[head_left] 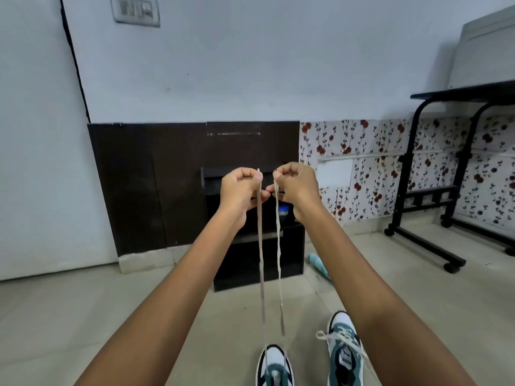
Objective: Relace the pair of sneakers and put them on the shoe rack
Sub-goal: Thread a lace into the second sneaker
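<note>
Two white and teal sneakers stand on the floor at the bottom of the view. The left sneaker (274,366) has a pale shoelace (262,263) running up out of it in two long strands. My left hand (241,189) pinches the end of one strand and my right hand (296,185) pinches the end of the other, both raised at arm's length and close together. The right sneaker (344,355) is laced, with a bow near its toe. A low black shoe rack (259,263) stands against the wall behind my hands.
A dark brown panel (156,185) covers the lower wall behind the rack. A light blue bottle (319,264) lies on the tiled floor right of the rack. A black wheeled table (434,174) stands at the right against floral wallpaper.
</note>
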